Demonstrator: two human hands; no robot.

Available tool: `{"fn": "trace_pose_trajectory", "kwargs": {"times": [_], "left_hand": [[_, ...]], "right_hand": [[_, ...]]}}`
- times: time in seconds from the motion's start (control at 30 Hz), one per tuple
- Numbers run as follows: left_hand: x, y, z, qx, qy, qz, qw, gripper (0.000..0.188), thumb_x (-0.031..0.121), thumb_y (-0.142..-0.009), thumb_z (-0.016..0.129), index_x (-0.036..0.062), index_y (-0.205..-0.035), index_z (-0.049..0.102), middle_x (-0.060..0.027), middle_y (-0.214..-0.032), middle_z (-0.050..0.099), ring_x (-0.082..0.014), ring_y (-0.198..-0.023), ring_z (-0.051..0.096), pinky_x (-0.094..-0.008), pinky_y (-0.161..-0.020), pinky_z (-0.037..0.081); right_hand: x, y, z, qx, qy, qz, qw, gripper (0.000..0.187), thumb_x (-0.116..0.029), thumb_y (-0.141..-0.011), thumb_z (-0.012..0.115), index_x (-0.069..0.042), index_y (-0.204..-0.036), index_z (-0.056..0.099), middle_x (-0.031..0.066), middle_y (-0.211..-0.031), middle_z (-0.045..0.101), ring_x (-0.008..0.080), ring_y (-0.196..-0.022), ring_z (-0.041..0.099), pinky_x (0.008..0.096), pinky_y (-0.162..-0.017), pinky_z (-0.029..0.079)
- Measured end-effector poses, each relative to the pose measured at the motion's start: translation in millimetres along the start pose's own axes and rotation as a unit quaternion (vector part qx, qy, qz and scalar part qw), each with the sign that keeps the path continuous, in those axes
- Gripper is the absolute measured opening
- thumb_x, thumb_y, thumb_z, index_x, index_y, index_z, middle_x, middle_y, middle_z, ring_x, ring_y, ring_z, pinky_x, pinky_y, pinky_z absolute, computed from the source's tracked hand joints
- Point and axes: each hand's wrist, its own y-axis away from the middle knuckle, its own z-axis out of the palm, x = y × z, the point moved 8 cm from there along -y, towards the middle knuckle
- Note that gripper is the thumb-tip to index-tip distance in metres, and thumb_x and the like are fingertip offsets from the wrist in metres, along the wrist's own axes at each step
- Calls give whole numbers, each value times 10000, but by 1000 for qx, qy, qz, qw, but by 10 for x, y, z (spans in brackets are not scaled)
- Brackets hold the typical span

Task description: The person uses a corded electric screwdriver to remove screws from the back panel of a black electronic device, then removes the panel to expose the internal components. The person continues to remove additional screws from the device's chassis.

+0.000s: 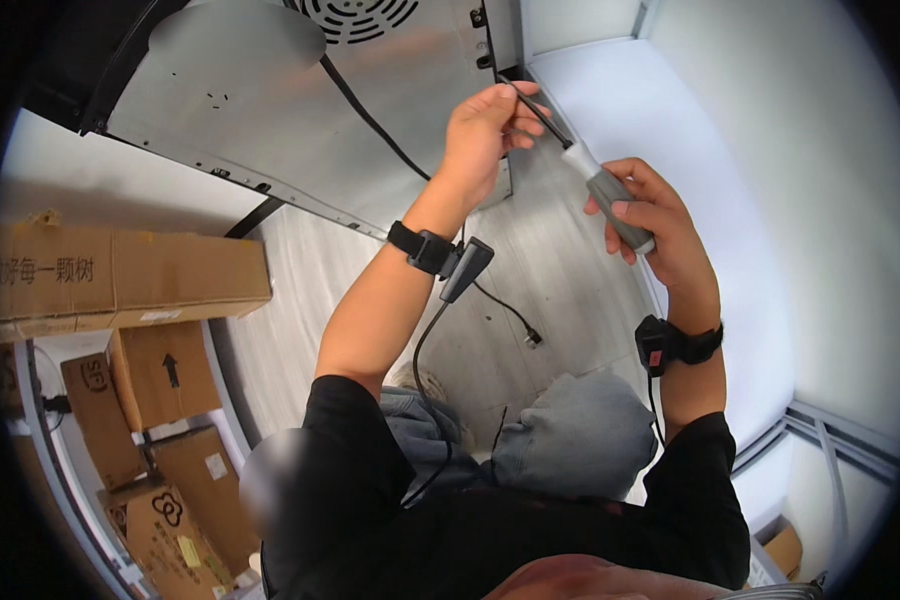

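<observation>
My right hand (652,220) is wrapped round the grey handle of a screwdriver (610,190), whose dark shaft slants up and left. Near the shaft's far end, my left hand (485,125) closes thumb and fingers about it. The tip lies by the right edge of a large metal appliance panel (270,130) with vent slots and small holes. Whether the tip sits in a screw cannot be made out. A black power cord (370,122) hangs across the panel, and its plug (533,338) rests on the floor.
A long cardboard box (130,275) lies at the left above a metal-framed rack holding several cartons (195,480). White wall panels (660,130) stand close on my right, with a metal frame (840,440) lower down. Pale wood-look floor (300,290) runs beneath me.
</observation>
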Motion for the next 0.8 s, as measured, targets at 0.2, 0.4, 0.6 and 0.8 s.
{"fn": "trace_pose_trajectory", "kwargs": {"times": [0.2,0.4,0.6,0.8], "left_hand": [[158,-15,-39,-14,96,4,995,300,211,-991,368,5,-1072,571,-59,-847,607,-145,-784,583,-264,-693,479],[174,-72,-119,12,61,32,998,260,242,-970,445,49,-1039,605,-20,-893,625,-112,-818,571,-257,-758,447],[161,-140,-141,24,5,76,997,235,239,-946,485,76,-991,648,-18,-1000,652,-90,-895,561,-249,-823,387],[132,-167,-215,29,-13,79,996,245,264,-939,498,89,-1014,653,-25,-1023,660,-85,-941,564,-252,-834,379]], "right_hand": [[-709,126,293,51,117,-25,992,425,-81,-754,562,-12,-1168,499,86,-891,611,111,-587,567,214,-426,361],[-464,182,440,156,33,-3,987,400,-105,-750,606,-11,-1130,521,66,-903,621,100,-570,517,221,-466,372],[-6,268,578,234,-129,-35,963,373,-158,-827,583,-12,-1166,536,95,-968,642,89,-544,489,237,-471,397],[151,170,736,252,-170,-58,951,351,-154,-868,557,-2,-1180,506,130,-943,639,83,-420,426,227,-355,326]]}}
